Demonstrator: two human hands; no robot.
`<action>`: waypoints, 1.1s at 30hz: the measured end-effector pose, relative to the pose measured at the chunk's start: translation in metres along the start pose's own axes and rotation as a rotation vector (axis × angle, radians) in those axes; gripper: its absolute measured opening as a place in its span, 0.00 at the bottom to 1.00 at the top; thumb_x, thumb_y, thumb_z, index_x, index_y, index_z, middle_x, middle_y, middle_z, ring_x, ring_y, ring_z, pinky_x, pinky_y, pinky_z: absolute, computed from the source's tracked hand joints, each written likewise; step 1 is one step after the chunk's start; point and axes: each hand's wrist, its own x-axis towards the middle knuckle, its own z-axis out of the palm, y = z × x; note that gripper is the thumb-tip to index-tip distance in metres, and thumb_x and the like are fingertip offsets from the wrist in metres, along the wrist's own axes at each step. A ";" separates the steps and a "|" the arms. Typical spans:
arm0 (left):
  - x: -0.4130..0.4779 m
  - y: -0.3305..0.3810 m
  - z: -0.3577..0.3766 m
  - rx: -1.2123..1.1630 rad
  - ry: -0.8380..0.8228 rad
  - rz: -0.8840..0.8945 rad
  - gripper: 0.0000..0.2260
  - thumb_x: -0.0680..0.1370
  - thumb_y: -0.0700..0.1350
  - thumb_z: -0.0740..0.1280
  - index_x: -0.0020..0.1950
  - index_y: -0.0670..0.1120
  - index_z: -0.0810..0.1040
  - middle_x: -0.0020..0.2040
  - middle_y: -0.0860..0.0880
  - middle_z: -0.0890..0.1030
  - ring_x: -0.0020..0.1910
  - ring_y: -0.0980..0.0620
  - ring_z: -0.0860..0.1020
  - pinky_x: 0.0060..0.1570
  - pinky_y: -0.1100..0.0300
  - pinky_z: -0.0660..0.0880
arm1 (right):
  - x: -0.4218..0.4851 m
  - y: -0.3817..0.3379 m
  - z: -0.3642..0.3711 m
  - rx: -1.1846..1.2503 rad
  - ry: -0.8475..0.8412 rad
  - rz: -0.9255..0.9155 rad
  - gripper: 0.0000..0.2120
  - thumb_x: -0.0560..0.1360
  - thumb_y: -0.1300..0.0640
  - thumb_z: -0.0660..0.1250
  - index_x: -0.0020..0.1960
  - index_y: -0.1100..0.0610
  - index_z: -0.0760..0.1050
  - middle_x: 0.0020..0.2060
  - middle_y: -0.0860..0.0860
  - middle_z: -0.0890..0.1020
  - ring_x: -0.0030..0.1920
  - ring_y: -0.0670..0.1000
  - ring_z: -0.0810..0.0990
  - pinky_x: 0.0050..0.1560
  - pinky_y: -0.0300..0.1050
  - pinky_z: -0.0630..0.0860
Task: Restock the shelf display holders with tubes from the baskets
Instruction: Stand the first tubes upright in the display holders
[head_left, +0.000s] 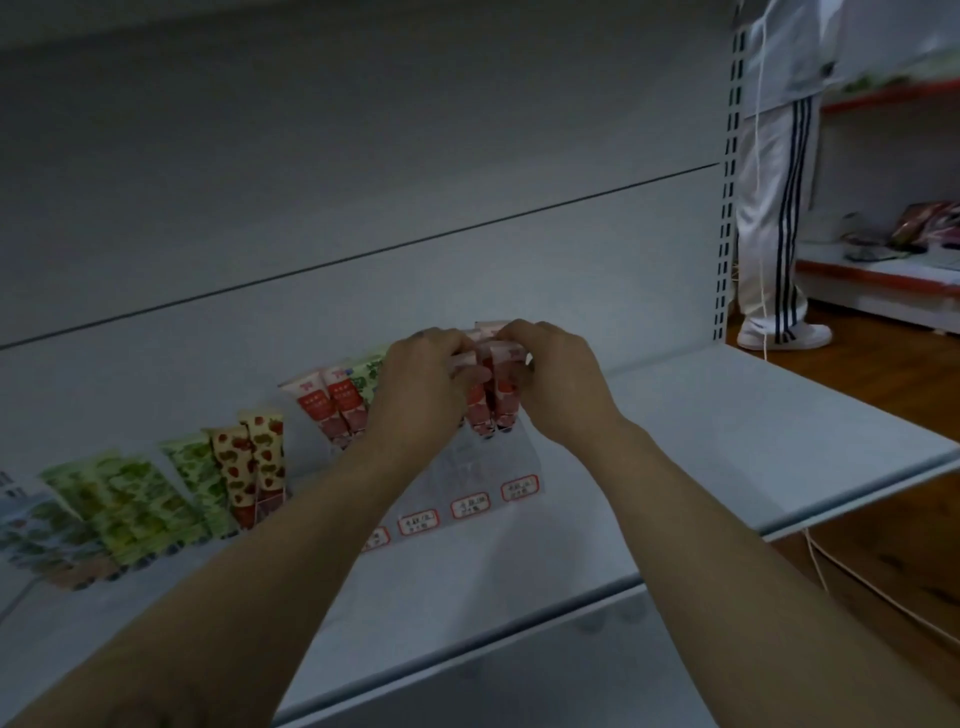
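Observation:
Both my hands meet over a clear display holder (483, 467) on the white shelf (727, 431). My left hand (421, 389) and my right hand (556, 379) grip a small bunch of red-and-white tubes (491, 400), caps pointing down into the holder. More red-and-white tubes (332, 405) stand in the holder to the left. Further left stand cream tubes with red strawberries (254, 462) and green-patterned tubes (130, 504). No basket is in view.
Red-framed price labels (470, 506) line the holder's front. A person in white striped trousers (774, 208) stands at the right beside a red-edged shelf (883, 270). A slotted upright (727, 182) ends the back panel. A cord (883, 597) trails over the wooden floor.

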 end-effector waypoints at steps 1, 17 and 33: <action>0.000 -0.002 0.000 0.032 0.004 0.003 0.06 0.73 0.42 0.72 0.47 0.42 0.83 0.41 0.47 0.79 0.43 0.48 0.77 0.39 0.62 0.65 | 0.000 0.000 0.001 0.000 0.012 -0.014 0.14 0.71 0.64 0.65 0.56 0.58 0.79 0.42 0.59 0.79 0.39 0.56 0.75 0.37 0.45 0.68; 0.008 -0.008 0.008 0.122 -0.004 0.035 0.08 0.74 0.39 0.69 0.53 0.42 0.82 0.47 0.42 0.81 0.46 0.44 0.78 0.44 0.57 0.68 | 0.009 -0.001 0.003 -0.091 -0.004 -0.025 0.15 0.68 0.65 0.66 0.52 0.56 0.82 0.41 0.55 0.85 0.35 0.47 0.75 0.35 0.34 0.69; -0.004 -0.015 0.011 0.093 -0.035 0.073 0.09 0.77 0.45 0.66 0.54 0.44 0.82 0.49 0.42 0.82 0.49 0.43 0.78 0.43 0.56 0.68 | 0.001 -0.006 0.009 -0.211 -0.111 0.000 0.15 0.72 0.64 0.63 0.58 0.56 0.78 0.47 0.58 0.81 0.47 0.60 0.79 0.45 0.51 0.75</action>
